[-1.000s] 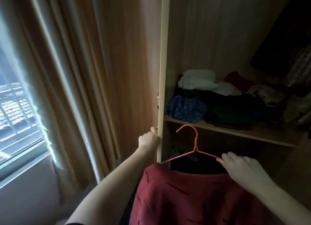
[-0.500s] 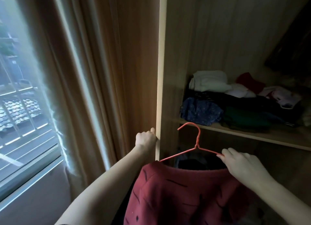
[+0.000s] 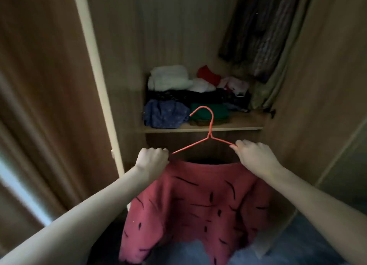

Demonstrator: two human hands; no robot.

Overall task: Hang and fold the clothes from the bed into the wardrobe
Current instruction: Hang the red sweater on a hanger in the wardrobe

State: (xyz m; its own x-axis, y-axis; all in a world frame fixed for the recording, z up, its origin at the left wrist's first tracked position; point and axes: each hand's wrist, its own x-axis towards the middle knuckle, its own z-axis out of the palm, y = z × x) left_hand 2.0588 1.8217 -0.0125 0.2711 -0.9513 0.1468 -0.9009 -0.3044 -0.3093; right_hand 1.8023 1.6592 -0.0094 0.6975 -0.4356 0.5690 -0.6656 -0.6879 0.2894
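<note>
1. The left hand [image 3: 153,159] is gripping the left end of the red wire hanger [image 3: 206,137], its fingers clenched around the wire where the garment begins.
2. The right hand [image 3: 254,157] is pinching the right arm of the hanger near its shoulder, fingers curled over the wire.
3. The dark red garment with black dashes [image 3: 198,209] is hanging from the hanger between both hands, drooping in front of the open wardrobe [image 3: 198,36], below its shelf.
4. The hanger's hook is pointing up and curving to the left, showing in front of the wooden shelf [image 3: 238,126].
5. Folded clothes are lying on that shelf: a white pile [image 3: 168,78] on top at the left, a blue patterned piece [image 3: 164,114] below it, a green piece [image 3: 220,112] behind the hook, and a red item [image 3: 208,74] further back.
6. Dark striped clothing [image 3: 258,36] is hanging in the upper right of the wardrobe.
7. The wardrobe door [image 3: 39,86] is standing open at the left.
</note>
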